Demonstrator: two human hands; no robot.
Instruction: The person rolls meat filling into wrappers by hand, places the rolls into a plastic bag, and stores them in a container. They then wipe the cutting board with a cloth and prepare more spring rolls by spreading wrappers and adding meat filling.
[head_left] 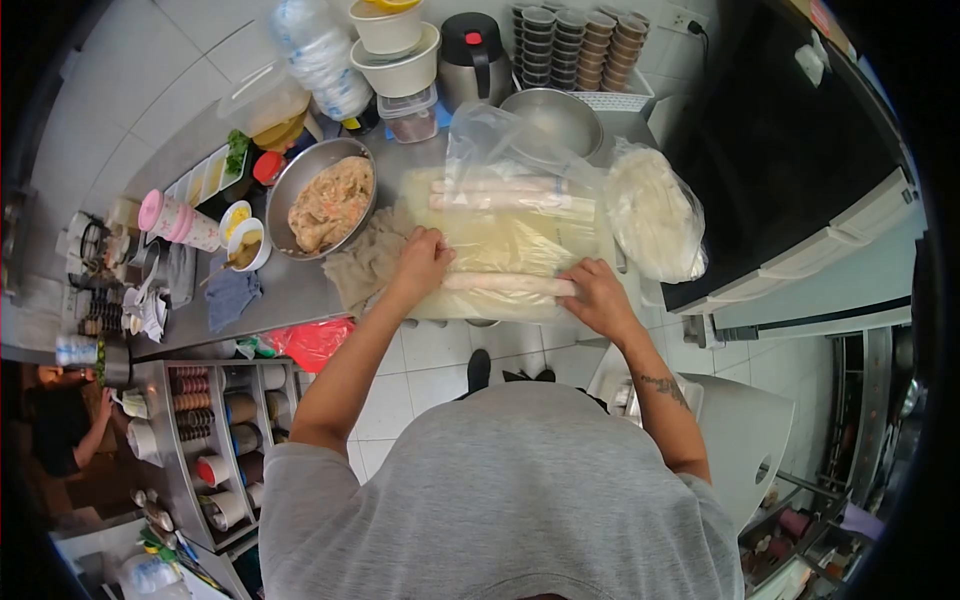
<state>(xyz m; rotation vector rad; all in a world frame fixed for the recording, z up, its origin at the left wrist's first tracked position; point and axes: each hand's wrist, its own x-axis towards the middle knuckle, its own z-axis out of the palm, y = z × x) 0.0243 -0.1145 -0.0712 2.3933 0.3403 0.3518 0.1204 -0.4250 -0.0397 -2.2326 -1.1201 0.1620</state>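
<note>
A long pale roll [508, 284] lies across the near part of a yellowish board covered with clear plastic [520, 245]. My left hand [425, 264] is closed at the roll's left end, its fingers curled down. At the other end, my right hand [598, 296] grips the roll between thumb and fingers. More pale rolls [500, 196] rest farther back on the board, partly under a clear plastic bag [495, 145]. To the left, a metal bowl [371, 190] holds a pinkish chopped filling [328, 205]. A crumpled beige cloth [365, 265] lies beside my left hand.
At the right sits a plastic bag of pale flat sheets [655, 215]. Behind the board stand an empty metal bowl [552, 120], a thermal jug [475, 65] and stacked cups [580, 50]. Small bowls [247, 243] and a blue cloth [233, 295] are left. Another person [70, 425] is at far left.
</note>
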